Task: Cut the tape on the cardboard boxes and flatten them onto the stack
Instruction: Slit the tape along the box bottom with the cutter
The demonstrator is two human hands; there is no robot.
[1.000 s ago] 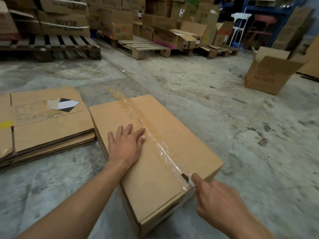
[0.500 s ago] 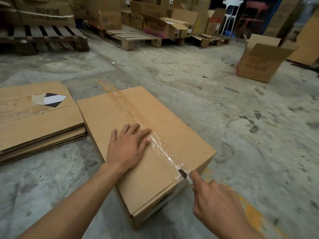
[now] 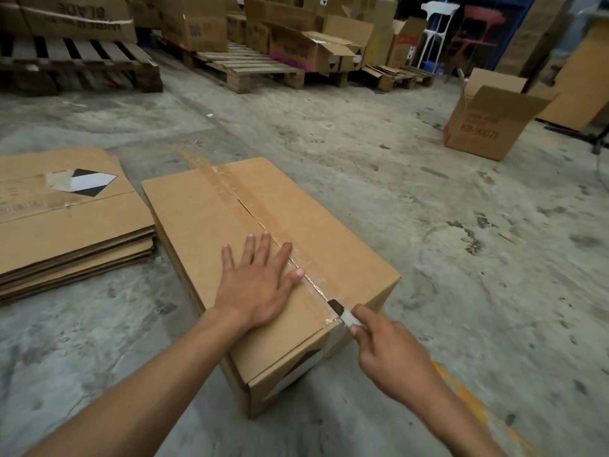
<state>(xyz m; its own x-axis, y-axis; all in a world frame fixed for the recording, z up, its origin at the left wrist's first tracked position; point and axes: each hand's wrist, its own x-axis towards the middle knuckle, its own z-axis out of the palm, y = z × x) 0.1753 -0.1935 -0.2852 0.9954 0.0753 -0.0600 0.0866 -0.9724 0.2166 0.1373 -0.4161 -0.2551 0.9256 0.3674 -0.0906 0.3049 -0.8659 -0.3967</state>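
A closed cardboard box (image 3: 204,219) stands on the concrete floor in front of me. Clear tape (image 3: 250,206) runs along its top seam. My left hand (image 3: 260,285) lies flat on the left top flap, fingers spread, fingertips at the tape. My right hand (image 3: 392,354) grips a small knife (image 3: 342,313), whose blade sits in the seam at the box's near end. A stack of flattened boxes (image 3: 69,232) lies on the floor just left of the box.
An open cardboard box (image 3: 484,127) stands on the floor at the far right. Wooden pallets (image 3: 250,65) loaded with more boxes line the back. A white stool (image 3: 438,34) and a red chair stand at the back right.
The view has shifted a little. My left hand has slid slightly along the flap toward the tape. The knife stays at the near end of the seam.
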